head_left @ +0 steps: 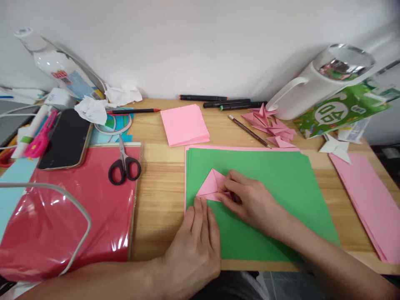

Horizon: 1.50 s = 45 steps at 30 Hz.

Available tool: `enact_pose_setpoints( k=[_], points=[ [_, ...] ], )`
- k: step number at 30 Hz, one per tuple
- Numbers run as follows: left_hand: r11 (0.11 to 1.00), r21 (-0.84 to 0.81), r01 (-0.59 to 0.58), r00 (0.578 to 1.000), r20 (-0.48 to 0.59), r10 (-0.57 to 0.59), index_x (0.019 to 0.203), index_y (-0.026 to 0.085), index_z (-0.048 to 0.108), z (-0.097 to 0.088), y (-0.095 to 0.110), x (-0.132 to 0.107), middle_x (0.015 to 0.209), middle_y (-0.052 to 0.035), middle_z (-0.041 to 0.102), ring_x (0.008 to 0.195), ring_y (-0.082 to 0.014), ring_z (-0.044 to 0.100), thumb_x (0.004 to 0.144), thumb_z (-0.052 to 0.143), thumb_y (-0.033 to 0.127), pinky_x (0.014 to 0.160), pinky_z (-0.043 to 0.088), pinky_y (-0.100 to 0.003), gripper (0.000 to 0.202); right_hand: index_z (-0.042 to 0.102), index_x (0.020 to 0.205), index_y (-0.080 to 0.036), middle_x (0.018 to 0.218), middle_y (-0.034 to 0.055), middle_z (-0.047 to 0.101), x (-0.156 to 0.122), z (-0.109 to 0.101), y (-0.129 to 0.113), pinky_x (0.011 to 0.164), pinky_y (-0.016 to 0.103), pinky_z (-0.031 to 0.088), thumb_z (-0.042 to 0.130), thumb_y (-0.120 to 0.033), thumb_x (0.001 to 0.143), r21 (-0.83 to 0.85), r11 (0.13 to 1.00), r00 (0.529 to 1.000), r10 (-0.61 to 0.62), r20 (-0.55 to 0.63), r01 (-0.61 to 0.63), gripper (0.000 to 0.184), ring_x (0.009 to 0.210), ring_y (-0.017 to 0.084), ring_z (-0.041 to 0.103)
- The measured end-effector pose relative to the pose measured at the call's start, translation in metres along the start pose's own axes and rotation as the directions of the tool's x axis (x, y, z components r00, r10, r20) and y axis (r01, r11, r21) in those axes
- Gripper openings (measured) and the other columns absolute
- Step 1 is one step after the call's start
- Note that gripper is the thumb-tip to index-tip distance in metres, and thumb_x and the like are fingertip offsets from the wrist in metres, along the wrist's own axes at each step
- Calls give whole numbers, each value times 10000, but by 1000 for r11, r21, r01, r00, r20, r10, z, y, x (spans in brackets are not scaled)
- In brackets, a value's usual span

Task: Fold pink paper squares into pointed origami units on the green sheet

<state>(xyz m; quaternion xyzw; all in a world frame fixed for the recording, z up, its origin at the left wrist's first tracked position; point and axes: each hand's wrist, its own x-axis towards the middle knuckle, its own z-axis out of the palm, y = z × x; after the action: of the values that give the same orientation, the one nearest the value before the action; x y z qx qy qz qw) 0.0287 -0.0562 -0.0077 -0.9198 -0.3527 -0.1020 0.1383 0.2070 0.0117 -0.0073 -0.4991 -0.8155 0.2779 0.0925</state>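
A small piece of pink paper [207,185], folded to a pointed shape with crease lines, lies on a stack of green sheets [265,175]. My right hand [250,196] pinches the paper's right side, and its fingers cover that part. Stretched out flat, the fingers of my left hand [200,241] touch the paper's lower left edge with their tips. Behind the green stack is a pile of square pink sheets [185,125]. Several folded pink paper pieces [271,127] lie in a heap at the back right.
Black-handled scissors [124,164] and a phone [67,139] rest on a red plastic-covered pack [93,216] at left. A pencil [250,131] and markers [231,103] lie behind. A white jug [312,83], green carton [337,110] and pink strips [368,200] are at right.
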Motion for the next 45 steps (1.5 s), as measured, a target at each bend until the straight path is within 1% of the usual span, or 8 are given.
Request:
enact_pose_setpoints(
  k=[17, 20, 23, 28, 34, 40, 42, 45],
  points=[
    [997, -53, 54, 998, -26, -55, 925, 6, 607, 1, -8, 5, 962, -205, 701, 987, -294, 643, 871, 421, 99, 866, 475, -395, 215, 563, 760, -166, 781, 35, 530, 1, -1, 0, 565, 236, 415, 504, -247, 882, -22, 1000, 1000, 5, 9, -5, 158, 564, 111, 505],
    [989, -139, 50, 999, 11, -49, 823, 54, 608, 2, -17, 12, 838, -166, 690, 875, -257, 637, 862, 445, 72, 825, 479, -391, 168, 557, 752, -163, 777, 37, 528, 1, -1, 0, 565, 240, 407, 503, -249, 881, -34, 999, 1000, 10, 14, -10, 164, 567, 113, 504],
    [957, -284, 64, 995, 94, -39, 687, 121, 564, 3, -30, 19, 618, -61, 595, 663, -202, 566, 879, 467, 111, 649, 480, -345, 215, 556, 753, -164, 772, 31, 523, 2, -1, -1, 555, 241, 390, 507, -246, 878, -50, 999, 1000, 20, 18, -19, 157, 563, 112, 497],
    [829, -528, 182, 983, 88, -160, 702, 145, 572, 8, -50, 23, 573, -22, 563, 696, -182, 527, 914, 476, 224, 621, 447, -281, 247, 568, 774, -161, 774, 24, 522, 2, -2, -3, 553, 233, 373, 536, -230, 861, -71, 997, 999, 36, 21, -35, 115, 568, 108, 492],
    [721, -681, 131, 983, -6, -185, 839, 120, 607, 26, -64, 28, 725, -29, 591, 743, -150, 509, 900, 514, 204, 665, 440, -251, 138, 566, 763, -158, 773, 17, 524, 2, -2, -5, 559, 225, 361, 560, -241, 856, -100, 994, 999, 42, 8, -41, 124, 568, 101, 485],
    [848, -527, 60, 996, 82, -19, 839, 157, 614, 30, -70, 33, 937, -71, 543, 949, -205, 456, 889, 509, 165, 810, 419, -353, 117, 556, 792, -163, 793, 19, 539, 2, -1, -5, 570, 230, 364, 571, -219, 846, -65, 997, 999, 52, -4, -52, 79, 590, 108, 494],
    [873, -488, 8, 991, 117, 56, 912, 175, 616, 29, -71, 33, 1002, -84, 534, 1052, -232, 431, 894, 481, 135, 852, 411, -389, 142, 529, 834, -165, 777, 8, 542, 2, -2, -2, 564, 225, 369, 581, -205, 836, 17, 999, 999, 47, -15, -47, 66, 590, 107, 488],
    [879, -474, -47, 990, 93, 102, 992, 217, 620, 31, -71, 33, 1158, -97, 502, 1209, -269, 354, 910, 435, 118, 920, 389, -443, 225, 494, 861, -173, 737, -21, 526, 1, -7, 6, 547, 207, 370, 594, -177, 824, 183, 983, 1000, 1, -18, 2, 108, 581, 96, 472]
  ],
)
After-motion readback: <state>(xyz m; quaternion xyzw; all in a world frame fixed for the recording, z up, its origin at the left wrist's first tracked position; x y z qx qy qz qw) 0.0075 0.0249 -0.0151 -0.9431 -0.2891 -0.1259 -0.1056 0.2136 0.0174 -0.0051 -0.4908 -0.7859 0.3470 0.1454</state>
